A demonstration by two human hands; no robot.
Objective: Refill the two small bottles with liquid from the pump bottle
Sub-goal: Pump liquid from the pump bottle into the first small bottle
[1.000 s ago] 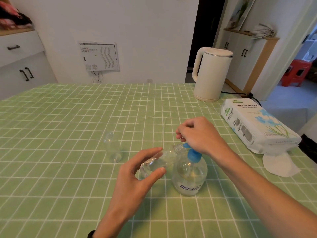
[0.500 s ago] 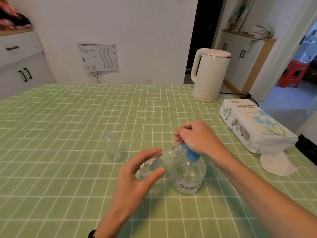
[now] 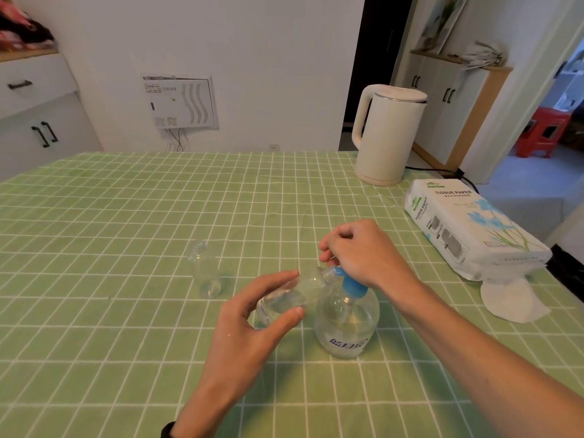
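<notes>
A clear round pump bottle [image 3: 346,324] with a blue pump top stands on the green checked tablecloth [image 3: 126,232]. My right hand [image 3: 363,251] sits curled over the pump head and covers most of it. My left hand [image 3: 249,324] grips a small clear bottle [image 3: 294,294], tilted on its side, its open neck held against the blue spout. Some clear liquid lies in that bottle. A second small clear bottle [image 3: 204,270] stands upright and uncapped to the left, apart from both hands.
A white electric kettle [image 3: 387,134] stands at the table's far right, its cord running off the edge. A pack of tissue paper [image 3: 467,226] lies on the right side with a loose white tissue [image 3: 512,298] beside it. Cabinets line both walls.
My right hand has stayed curled on the pump head, shifting only slightly. The tilted small bottle stays at the spout. The view has drifted a little.
</notes>
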